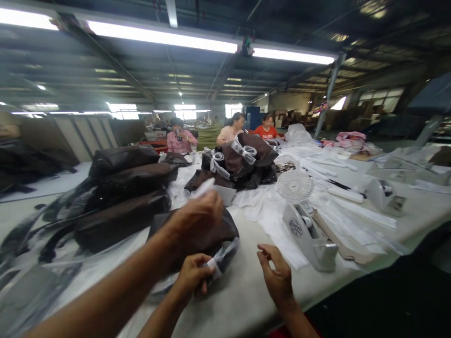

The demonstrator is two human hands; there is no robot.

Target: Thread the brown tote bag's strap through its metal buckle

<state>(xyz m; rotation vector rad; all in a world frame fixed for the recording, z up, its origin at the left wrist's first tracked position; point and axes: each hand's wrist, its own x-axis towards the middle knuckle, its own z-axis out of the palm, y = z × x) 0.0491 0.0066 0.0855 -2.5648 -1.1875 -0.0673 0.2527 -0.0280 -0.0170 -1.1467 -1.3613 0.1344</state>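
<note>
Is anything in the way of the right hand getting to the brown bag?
No, nothing visible is. Only the white tabletop lies between the right hand and the brown bag. The left hand pinches plastic wrap on the bag, and a co-worker's hand reaches above it.

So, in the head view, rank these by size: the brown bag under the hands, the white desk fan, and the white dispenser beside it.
Largest: the brown bag.
Then the white desk fan and the white dispenser, which look close in size. The dispenser sits nearer the camera, so I can't rank those two.
</note>
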